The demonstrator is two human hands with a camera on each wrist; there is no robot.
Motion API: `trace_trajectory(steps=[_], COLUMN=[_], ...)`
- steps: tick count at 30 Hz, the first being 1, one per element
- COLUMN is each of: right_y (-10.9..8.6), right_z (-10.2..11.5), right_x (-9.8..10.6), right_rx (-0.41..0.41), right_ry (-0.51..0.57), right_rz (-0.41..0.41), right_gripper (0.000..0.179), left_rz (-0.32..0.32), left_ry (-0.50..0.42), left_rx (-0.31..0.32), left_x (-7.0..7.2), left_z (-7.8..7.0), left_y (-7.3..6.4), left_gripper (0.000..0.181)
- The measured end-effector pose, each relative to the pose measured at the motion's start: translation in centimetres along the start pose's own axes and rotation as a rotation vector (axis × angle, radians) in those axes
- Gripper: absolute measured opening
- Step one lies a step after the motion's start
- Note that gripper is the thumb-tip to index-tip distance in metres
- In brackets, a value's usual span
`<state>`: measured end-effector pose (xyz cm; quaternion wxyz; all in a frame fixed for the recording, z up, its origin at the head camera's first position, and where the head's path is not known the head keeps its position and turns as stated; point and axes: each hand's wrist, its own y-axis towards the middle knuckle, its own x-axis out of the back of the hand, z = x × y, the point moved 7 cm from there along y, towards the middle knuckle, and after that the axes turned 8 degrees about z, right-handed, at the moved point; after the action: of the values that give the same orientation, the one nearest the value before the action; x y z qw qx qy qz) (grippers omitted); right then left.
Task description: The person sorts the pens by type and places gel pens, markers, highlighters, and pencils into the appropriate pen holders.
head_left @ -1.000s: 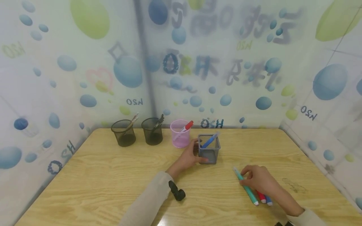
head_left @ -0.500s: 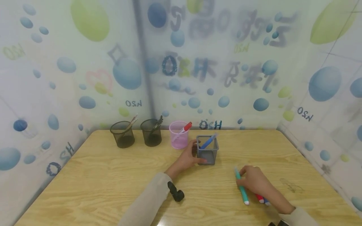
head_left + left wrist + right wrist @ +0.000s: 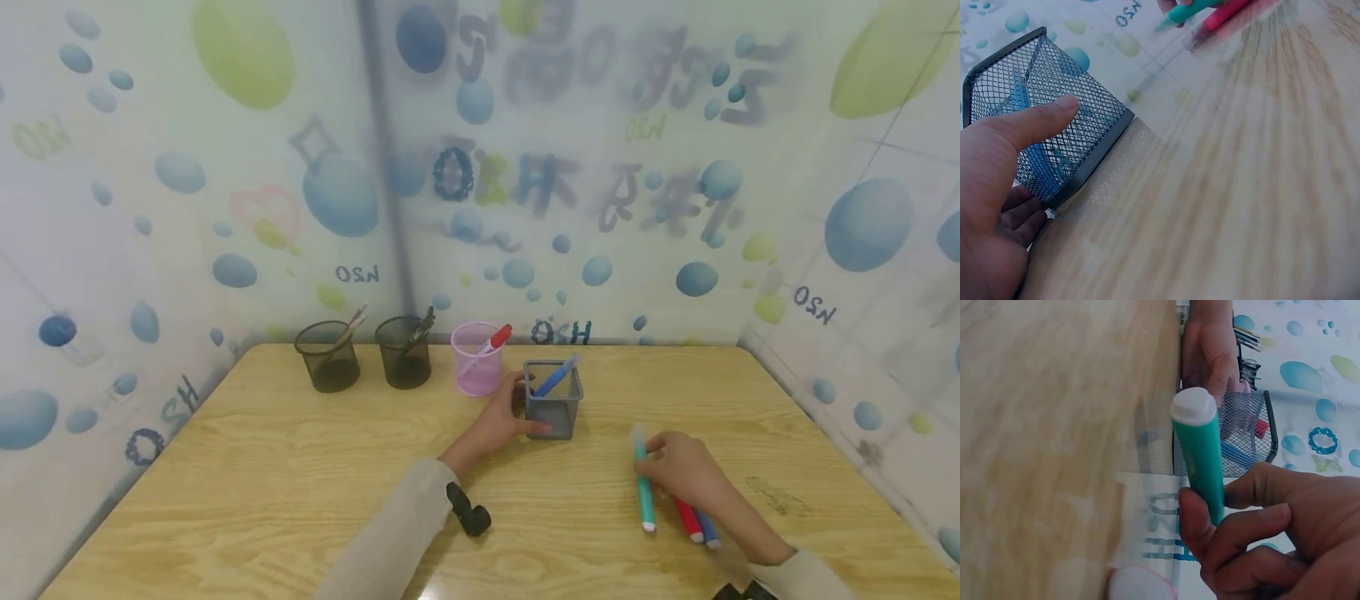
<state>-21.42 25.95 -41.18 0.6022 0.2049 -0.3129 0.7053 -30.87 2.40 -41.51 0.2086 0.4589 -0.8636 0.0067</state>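
Observation:
My left hand (image 3: 501,422) grips a square grey mesh pen holder (image 3: 552,418), thumb on its near side and fingers behind. A blue marker (image 3: 553,380) leans inside the holder. In the left wrist view the thumb lies along the mesh wall (image 3: 1094,119). My right hand (image 3: 686,468) pinches a teal marker (image 3: 646,502) between thumb and fingertips. Its white end (image 3: 1194,405) points at the holder in the right wrist view. A red marker (image 3: 687,520) and a dark blue marker (image 3: 707,531) lie side by side on the table, partly hidden under the right hand.
Along the back edge of the wooden table (image 3: 300,483) stand two round black mesh cups, one with brushes (image 3: 327,367) and one with dark pens (image 3: 403,358). Beside them is a pink cup (image 3: 477,371) holding a red-capped marker (image 3: 497,337). A patterned wall (image 3: 480,283) rises behind.
The right hand has picked at the teal marker and swung it from a slant to nearly straight away from me, apart from the red one. The left hand stays on the pen holder.

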Motion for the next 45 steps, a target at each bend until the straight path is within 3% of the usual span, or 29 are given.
trace_trajectory(steps=[7,12,24,31,40,45], right_y=[-0.2,0.1,0.7,1.3,2.0,2.7], right_z=[0.9,1.4,3.8,5.1,7.4,8.6], right_x=[0.9,1.3,2.5,3.1,4.2,4.2], right_rx=[0.01,0.025,0.045,0.054,0.138,0.192], right_ry=[0.051,0.07,0.179,0.33,0.402,0.506], right_rz=[-0.011,-0.04,-0.106,-0.124,-0.205,-0.227], right_gripper=[0.052,0.05,0.054,0.059,0.056,0.06], left_rz=[-0.013,-0.006,0.001,-0.003,-0.004,-0.001], left_ry=[0.015,0.009,0.045,0.013,0.018,0.006], left_rx=[0.009,0.001,-0.015,-0.005,-0.007,-0.007], left_x=[-0.1,-0.2,-0.1,-0.1,-0.1,-0.1], left_z=[2.9,3.3,3.2,3.2,3.4,1.3], left_y=[1.2,1.4,1.4,1.5,1.5,0.5], left_gripper=[0.084,0.086,0.089,0.087,0.084,0.081])
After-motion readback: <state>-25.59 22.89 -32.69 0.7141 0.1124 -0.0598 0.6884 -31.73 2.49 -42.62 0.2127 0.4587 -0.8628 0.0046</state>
